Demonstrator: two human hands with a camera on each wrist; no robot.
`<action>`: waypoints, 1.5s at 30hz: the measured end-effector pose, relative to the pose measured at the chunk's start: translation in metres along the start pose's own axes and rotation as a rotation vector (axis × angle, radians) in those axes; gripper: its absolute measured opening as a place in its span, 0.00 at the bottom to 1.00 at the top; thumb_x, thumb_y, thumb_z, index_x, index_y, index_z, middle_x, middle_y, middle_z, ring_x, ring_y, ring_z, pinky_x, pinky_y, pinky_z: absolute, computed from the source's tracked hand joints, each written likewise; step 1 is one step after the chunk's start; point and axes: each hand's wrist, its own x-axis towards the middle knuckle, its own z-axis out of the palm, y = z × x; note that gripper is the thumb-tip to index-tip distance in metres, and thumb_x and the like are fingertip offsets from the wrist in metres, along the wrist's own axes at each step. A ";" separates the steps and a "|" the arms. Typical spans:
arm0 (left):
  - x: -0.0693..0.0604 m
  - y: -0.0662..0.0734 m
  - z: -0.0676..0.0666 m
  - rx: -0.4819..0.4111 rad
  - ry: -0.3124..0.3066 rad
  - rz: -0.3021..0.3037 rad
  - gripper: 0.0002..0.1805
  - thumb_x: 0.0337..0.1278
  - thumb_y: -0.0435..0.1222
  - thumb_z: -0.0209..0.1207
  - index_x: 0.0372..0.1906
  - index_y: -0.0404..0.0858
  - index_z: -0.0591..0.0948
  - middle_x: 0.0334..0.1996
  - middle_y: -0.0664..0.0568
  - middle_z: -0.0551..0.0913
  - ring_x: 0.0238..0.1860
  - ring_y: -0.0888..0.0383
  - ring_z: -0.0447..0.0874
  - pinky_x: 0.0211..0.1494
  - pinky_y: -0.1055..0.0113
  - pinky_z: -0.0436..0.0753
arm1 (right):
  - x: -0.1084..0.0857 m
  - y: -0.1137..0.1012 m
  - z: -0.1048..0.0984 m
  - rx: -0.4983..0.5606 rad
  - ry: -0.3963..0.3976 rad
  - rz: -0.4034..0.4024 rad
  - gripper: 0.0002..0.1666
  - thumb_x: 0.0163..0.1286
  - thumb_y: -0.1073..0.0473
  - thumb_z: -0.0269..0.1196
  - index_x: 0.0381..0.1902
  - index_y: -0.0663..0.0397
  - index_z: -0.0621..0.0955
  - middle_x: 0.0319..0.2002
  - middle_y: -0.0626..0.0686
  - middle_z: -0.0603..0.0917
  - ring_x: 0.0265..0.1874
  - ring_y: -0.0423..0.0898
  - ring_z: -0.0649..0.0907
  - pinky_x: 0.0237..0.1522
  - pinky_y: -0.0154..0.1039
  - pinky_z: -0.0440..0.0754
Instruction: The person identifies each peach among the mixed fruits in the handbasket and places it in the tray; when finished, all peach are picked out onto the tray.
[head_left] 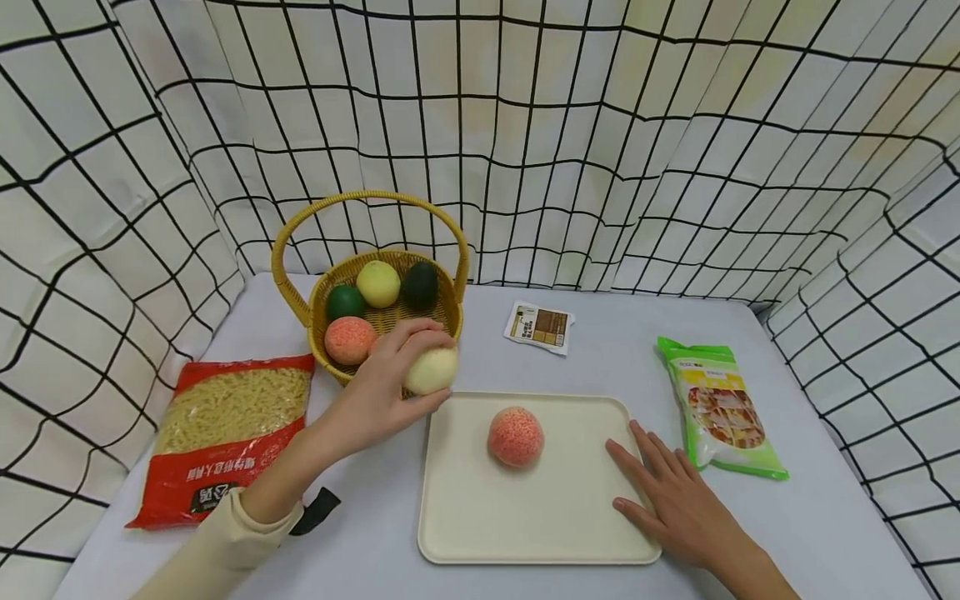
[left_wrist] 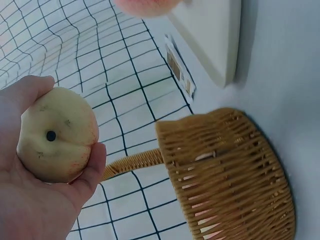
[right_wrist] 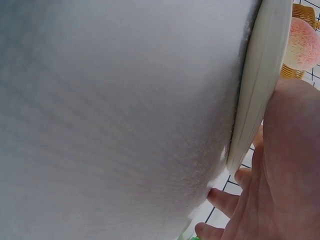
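Note:
My left hand [head_left: 390, 379] grips a pale peach [head_left: 432, 371], fingers and thumb curled round its sides. It is held above the front right rim of the wicker basket [head_left: 315, 325]; the left wrist view shows the peach's dark round spot and faint pink blush. Inside the basket sit a pink peach [head_left: 350, 340], a yellow-green fruit [head_left: 378, 284], a dark green round fruit [head_left: 345, 302] and a blackish-green oval one [head_left: 420, 286]. Another pink peach [head_left: 516, 436] lies on the cream tray [head_left: 555, 525]. With fingers spread, my right hand [head_left: 678, 504] rests at the tray's right edge.
A red bag of pasta [head_left: 232, 429] lies left of the basket. Behind the tray is a small white-and-brown packet [head_left: 540, 327]. To the right lies a green food bag [head_left: 723, 408]. White walls with black netting [head_left: 525, 133] enclose the table's back and sides.

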 end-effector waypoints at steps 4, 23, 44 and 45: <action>-0.015 0.010 0.006 -0.017 -0.017 0.004 0.35 0.59 0.40 0.76 0.70 0.51 0.76 0.71 0.51 0.72 0.71 0.49 0.74 0.62 0.50 0.87 | 0.001 0.000 -0.001 -0.009 0.004 -0.011 0.43 0.76 0.34 0.62 0.84 0.32 0.64 0.85 0.59 0.60 0.78 0.66 0.70 0.70 0.74 0.71; -0.069 0.041 0.040 0.059 -0.195 0.074 0.35 0.59 0.44 0.77 0.70 0.57 0.75 0.73 0.52 0.70 0.66 0.56 0.77 0.58 0.60 0.89 | 0.000 0.000 0.000 -0.006 -0.031 0.009 0.43 0.77 0.33 0.60 0.84 0.30 0.63 0.86 0.58 0.57 0.80 0.66 0.68 0.72 0.74 0.69; -0.087 0.035 0.069 0.015 -0.437 0.108 0.31 0.58 0.44 0.76 0.66 0.54 0.77 0.60 0.61 0.78 0.55 0.63 0.78 0.56 0.66 0.83 | 0.002 -0.001 -0.001 -0.004 -0.038 0.020 0.44 0.77 0.33 0.60 0.85 0.32 0.61 0.86 0.58 0.57 0.80 0.66 0.68 0.72 0.74 0.70; -0.088 0.035 0.069 0.012 -0.443 0.103 0.31 0.58 0.44 0.75 0.66 0.54 0.77 0.61 0.60 0.77 0.56 0.62 0.78 0.57 0.66 0.83 | 0.002 -0.001 -0.001 -0.002 -0.038 0.020 0.44 0.77 0.33 0.60 0.85 0.32 0.61 0.86 0.58 0.57 0.80 0.66 0.68 0.72 0.74 0.69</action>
